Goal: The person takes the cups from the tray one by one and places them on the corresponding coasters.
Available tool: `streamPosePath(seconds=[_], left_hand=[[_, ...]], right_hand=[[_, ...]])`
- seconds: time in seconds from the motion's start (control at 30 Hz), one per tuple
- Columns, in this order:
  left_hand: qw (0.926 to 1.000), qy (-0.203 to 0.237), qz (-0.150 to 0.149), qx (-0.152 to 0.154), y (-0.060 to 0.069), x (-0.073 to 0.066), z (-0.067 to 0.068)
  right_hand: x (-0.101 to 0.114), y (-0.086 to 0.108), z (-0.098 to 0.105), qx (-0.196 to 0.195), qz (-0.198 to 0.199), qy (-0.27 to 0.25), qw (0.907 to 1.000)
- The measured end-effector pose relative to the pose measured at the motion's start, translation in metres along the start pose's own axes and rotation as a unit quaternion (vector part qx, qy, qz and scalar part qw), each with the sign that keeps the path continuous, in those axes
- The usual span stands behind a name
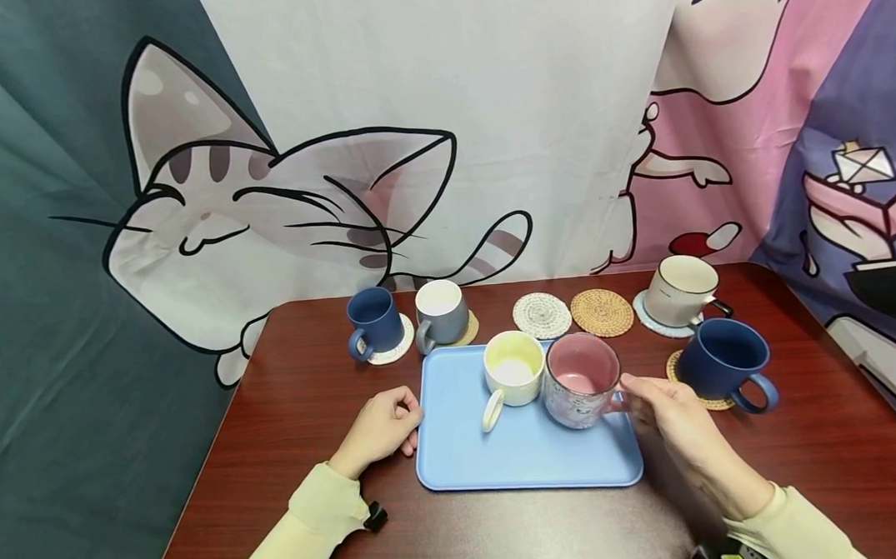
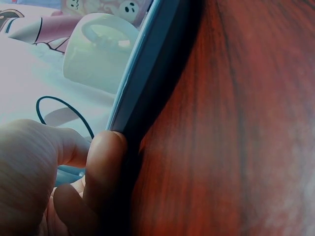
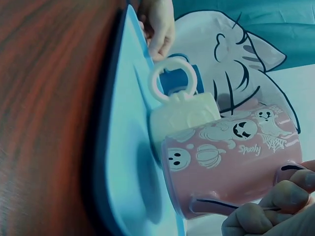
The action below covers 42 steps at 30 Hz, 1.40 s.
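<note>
A pink mug (image 1: 582, 382) with white ghost and pumpkin prints is held by its handle in my right hand (image 1: 675, 424). In the right wrist view the mug (image 3: 231, 162) is tilted, apparently just above the blue tray (image 1: 531, 468), which shows a shadow under it. Beside it on the tray stands a pale yellow mug (image 1: 514, 372), its handle toward the front left. My left hand (image 1: 383, 424) is at the tray's left edge, and its curled fingers (image 2: 104, 162) pinch the rim in the left wrist view.
Behind the tray, a blue mug (image 1: 375, 320) and a grey mug (image 1: 442, 315) stand on coasters at left. A white coaster (image 1: 542, 316) and a tan coaster (image 1: 603, 313) lie bare. At right, a cream mug (image 1: 681, 293) and another blue mug (image 1: 724, 357) sit on coasters.
</note>
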<state>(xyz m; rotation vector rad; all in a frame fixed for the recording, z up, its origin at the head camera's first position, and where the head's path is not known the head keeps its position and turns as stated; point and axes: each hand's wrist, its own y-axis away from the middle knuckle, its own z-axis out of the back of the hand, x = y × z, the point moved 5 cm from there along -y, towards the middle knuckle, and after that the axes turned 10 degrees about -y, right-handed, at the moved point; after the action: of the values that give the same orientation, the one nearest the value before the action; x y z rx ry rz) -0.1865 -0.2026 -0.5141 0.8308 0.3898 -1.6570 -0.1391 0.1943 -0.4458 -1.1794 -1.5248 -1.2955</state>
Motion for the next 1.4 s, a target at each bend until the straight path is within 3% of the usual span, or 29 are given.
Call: streamPosePath(seconds=[0.37, 0.63, 0.87, 1.03, 1.4], left_hand=[[1.0, 0.005, 0.001, 0.001, 0.001, -0.002, 0.001], [1.0, 0.004, 0.001, 0.0, 0.001, -0.002, 0.002], [1.0, 0.004, -0.003, 0.003, 0.0, -0.002, 0.001], [1.0, 0.004, -0.002, 0.002, 0.0, -0.002, 0.001], [1.0, 0.0, -0.002, 0.002, 0.0, -0.001, 0.0]], right_hand=[[0.013, -0.022, 0.011, -0.043, -0.015, 0.0, 0.999], [0.023, -0.045, 0.011, -0.068, 0.0, -0.01, 0.9976], [0.025, -0.067, 0.012, -0.078, 0.042, -0.061, 0.9942], [0.026, -0.077, 0.023, -0.105, 0.031, -0.052, 0.9926], [0.023, -0.096, 0.033, -0.182, 0.042, -0.095, 0.9778]])
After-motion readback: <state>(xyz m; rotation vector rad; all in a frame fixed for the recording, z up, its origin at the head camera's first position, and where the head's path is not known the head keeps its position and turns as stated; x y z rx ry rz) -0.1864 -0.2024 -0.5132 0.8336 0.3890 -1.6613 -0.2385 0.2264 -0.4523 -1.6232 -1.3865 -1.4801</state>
